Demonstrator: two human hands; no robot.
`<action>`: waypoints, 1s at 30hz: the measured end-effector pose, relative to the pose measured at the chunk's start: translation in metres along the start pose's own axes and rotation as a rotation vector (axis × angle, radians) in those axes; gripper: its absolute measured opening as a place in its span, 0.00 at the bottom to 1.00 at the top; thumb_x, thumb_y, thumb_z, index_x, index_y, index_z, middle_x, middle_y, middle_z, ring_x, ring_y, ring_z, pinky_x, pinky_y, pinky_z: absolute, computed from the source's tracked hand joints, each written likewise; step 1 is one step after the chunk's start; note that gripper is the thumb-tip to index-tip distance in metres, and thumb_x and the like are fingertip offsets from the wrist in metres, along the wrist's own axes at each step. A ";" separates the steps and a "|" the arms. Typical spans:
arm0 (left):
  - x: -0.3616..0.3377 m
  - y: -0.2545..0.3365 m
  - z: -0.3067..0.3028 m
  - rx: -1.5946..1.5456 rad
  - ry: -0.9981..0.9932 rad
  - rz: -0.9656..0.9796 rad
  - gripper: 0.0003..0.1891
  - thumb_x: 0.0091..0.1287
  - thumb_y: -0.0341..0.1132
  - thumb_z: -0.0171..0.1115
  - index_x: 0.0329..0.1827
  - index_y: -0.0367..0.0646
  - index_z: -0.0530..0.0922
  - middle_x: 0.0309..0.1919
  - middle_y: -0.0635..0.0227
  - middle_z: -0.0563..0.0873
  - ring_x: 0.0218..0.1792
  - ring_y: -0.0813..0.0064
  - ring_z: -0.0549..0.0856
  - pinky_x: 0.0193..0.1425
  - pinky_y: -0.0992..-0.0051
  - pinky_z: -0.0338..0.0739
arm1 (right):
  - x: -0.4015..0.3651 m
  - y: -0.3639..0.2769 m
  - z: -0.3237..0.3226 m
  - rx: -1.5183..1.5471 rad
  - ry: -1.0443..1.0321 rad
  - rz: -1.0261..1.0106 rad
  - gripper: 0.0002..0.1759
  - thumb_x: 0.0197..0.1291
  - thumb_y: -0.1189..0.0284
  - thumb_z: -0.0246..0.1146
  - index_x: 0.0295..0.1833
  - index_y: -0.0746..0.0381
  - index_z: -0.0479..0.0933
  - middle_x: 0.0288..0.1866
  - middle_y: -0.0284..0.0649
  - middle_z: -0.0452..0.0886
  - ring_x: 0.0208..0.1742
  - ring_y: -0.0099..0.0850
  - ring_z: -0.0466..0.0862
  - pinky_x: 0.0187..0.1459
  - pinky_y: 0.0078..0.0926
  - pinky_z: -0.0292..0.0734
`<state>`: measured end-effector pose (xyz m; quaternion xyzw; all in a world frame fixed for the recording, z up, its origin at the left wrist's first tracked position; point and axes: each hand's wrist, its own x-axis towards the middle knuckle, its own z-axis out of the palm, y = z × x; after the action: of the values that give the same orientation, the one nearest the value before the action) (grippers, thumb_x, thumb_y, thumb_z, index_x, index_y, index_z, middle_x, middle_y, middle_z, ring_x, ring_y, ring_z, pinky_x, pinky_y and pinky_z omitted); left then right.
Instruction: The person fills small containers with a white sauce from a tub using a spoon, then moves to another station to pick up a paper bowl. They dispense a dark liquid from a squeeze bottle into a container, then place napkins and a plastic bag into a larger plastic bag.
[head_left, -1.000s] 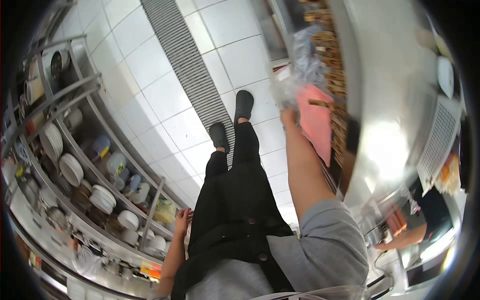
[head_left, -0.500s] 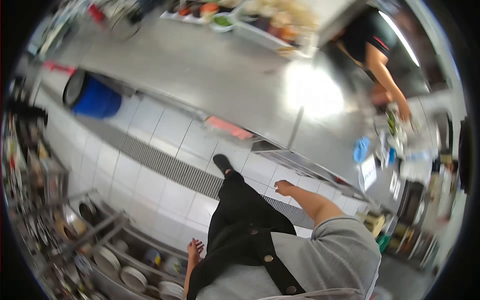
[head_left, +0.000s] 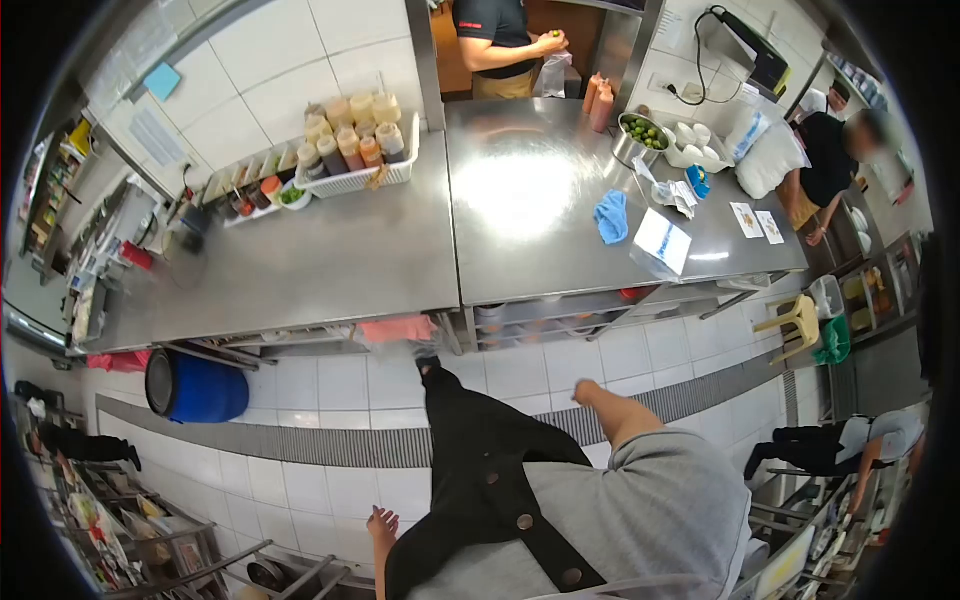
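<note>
My left hand (head_left: 382, 522) hangs low beside the black apron (head_left: 480, 430), its fingers loosely apart with nothing in them. My right hand (head_left: 587, 392) is out in front of my grey sleeve, over the tiled floor. Its fingers look curled closed, and whatever may be inside them is hidden. Neither hand touches the steel counter (head_left: 380, 250) ahead. Nearest the right hand is the counter's front edge, with a lower shelf (head_left: 545, 325) beneath it.
The counter holds a white basket (head_left: 365, 175) of sauce bottles, a blue cloth (head_left: 611, 217), a bowl of green fruits (head_left: 642, 135) and papers. A blue barrel (head_left: 200, 387) and yellow stool (head_left: 795, 325) stand on the floor. Co-workers are beyond the counter and at both sides.
My view has turned, so the counter now runs level across it. My legs have moved nearer the counter, and both arms still hang beside me. A co-worker's arm has left the counter items.
</note>
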<state>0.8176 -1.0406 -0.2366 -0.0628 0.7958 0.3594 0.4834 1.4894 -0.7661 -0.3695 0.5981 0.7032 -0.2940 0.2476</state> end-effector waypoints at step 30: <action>-0.064 0.004 0.345 0.825 -0.503 -0.031 0.17 0.76 0.45 0.60 0.43 0.37 0.84 0.28 0.59 0.87 0.23 0.70 0.85 0.24 0.71 0.76 | -0.185 0.239 0.010 0.678 0.280 0.262 0.21 0.63 0.55 0.69 0.49 0.62 0.87 0.48 0.52 0.89 0.51 0.51 0.88 0.53 0.47 0.82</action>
<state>1.0986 -0.8352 -0.2770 0.2114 0.7293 0.0106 0.6506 1.7548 -0.8750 -0.2751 0.7650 0.5110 -0.3911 -0.0273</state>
